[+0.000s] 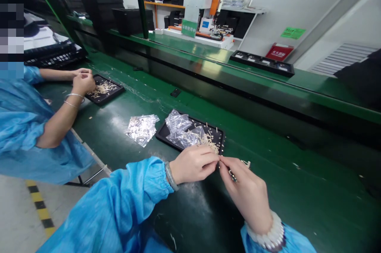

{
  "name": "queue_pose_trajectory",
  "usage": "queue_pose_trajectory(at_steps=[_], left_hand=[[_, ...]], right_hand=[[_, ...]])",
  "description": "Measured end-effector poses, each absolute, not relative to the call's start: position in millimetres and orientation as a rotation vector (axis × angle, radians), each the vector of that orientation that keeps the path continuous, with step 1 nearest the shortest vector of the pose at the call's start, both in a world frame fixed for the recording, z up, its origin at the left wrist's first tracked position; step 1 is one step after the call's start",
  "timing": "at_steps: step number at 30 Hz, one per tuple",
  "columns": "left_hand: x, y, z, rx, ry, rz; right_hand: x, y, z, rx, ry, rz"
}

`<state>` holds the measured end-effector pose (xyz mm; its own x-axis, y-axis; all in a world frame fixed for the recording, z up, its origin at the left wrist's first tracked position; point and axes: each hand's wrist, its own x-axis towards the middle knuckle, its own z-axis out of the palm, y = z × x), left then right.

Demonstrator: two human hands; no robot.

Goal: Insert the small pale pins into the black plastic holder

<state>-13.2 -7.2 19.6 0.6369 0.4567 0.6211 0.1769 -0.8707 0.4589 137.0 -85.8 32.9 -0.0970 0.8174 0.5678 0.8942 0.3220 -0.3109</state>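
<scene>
Below loose, bright-blue fabric sleeves [119, 201] gathered at the cuff, the left hand [195, 163] wears a smooth grey bangle [171, 176], the right hand [245, 185] a white beaded bracelet [270, 234].

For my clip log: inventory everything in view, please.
Glossy workbench: one, green, centre.
Shallow rectangular tray: one, black, centre of bench.
Second shallow tray: one, black, farther left.
Crumpled plastic bags: at least two, clear, in first tray.
Thin small pieces: many, cream, mostly in bench trays.
Flat plastic bag: one, silvery, left of first tray.
Long compartmented tray: one, black, behind bench.
Boxy machine: one, white, background.
Rectangular signs: three, red and green, background.
Large boxes: several, black, upper left.
Coworker: one, blue clothing, left.
Wearer's left hand: one, blue sleeve, at first tray.
Wearer's right hand: one, blue sleeve, fingertips at left's.
</scene>
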Motion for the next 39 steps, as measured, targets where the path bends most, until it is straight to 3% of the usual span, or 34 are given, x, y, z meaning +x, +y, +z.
queue_pose_trajectory(at_steps=[5, 18, 32, 39], left_hand=[[-12.7, -8.3, 18.1, 2.567, 0.479, 1.105], [-11.7, -10.9, 25.9, 2.067, 0.631, 1.096], [-15.6, -4.8, 21.8, 2.645, 0.505, 0.983], [-10.9, -10.9, 24.5, 2.114, 0.605, 1.064]], right_hand=[[136.8, -84.6, 32.4, -1.52, -1.905, -0.193], [139.7, -83.1, 36.3, -1.534, -1.622, 0.061], [139.9, -83.7, 37.1, -1.54, -1.9, -0.062], [144.9, -76.4, 30.2, -1.587, -1.634, 0.099]])
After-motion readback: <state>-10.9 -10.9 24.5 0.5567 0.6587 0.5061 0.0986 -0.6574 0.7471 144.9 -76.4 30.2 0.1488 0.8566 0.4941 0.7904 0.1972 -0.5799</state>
